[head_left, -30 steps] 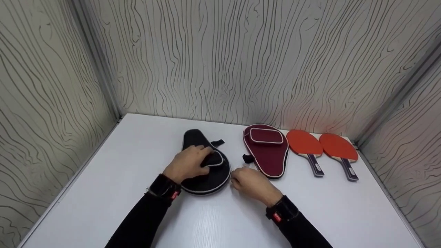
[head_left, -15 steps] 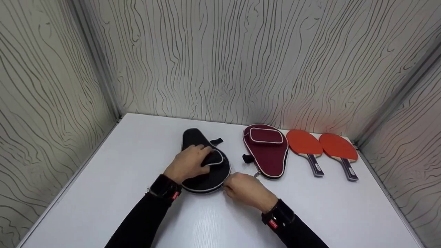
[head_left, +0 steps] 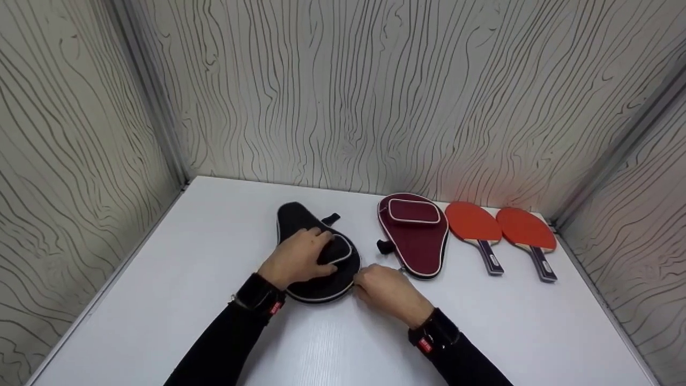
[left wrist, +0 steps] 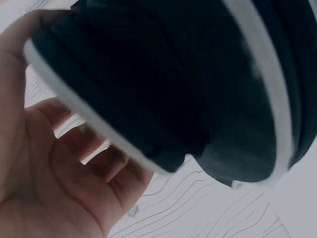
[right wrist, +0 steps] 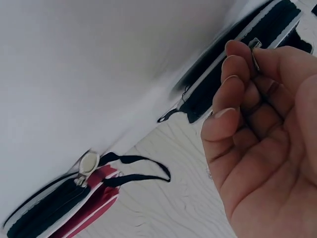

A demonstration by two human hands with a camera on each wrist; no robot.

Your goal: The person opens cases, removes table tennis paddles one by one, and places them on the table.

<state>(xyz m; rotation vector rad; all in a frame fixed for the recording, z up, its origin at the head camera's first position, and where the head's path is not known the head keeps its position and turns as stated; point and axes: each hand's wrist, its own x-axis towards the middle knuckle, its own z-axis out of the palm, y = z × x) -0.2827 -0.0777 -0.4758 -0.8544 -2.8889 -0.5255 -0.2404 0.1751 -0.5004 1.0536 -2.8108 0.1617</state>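
Note:
A black table tennis paddle case (head_left: pixel 295 217) with white piping lies on the white table, its narrow end pointing away. My left hand (head_left: pixel 297 260) grips the raised pocket (left wrist: pixel 109 89) on the case's front, thumb on one side and fingers on the other. At the right edge of the wide end is my right hand (head_left: pixel 388 292). Its thumb and index finger pinch a small metal zipper pull (right wrist: pixel 255 58), seen in the right wrist view, while the other fingers curl inward. The zipper runs along the case's side wall (right wrist: pixel 203 96).
A maroon paddle case (head_left: pixel 420 241) with a white-edged pocket lies just beyond my right hand. Two red paddles (head_left: pixel 474 221) with dark handles lie side by side at the right. Patterned panels (head_left: pixel 343 96) wall the table (head_left: pixel 161 300) at the back and sides.
The black case has turned slightly, its narrow end swinging left. My right hand went left and nearer along the case's edge, then came back a little to the right. The left hand keeps its grip.

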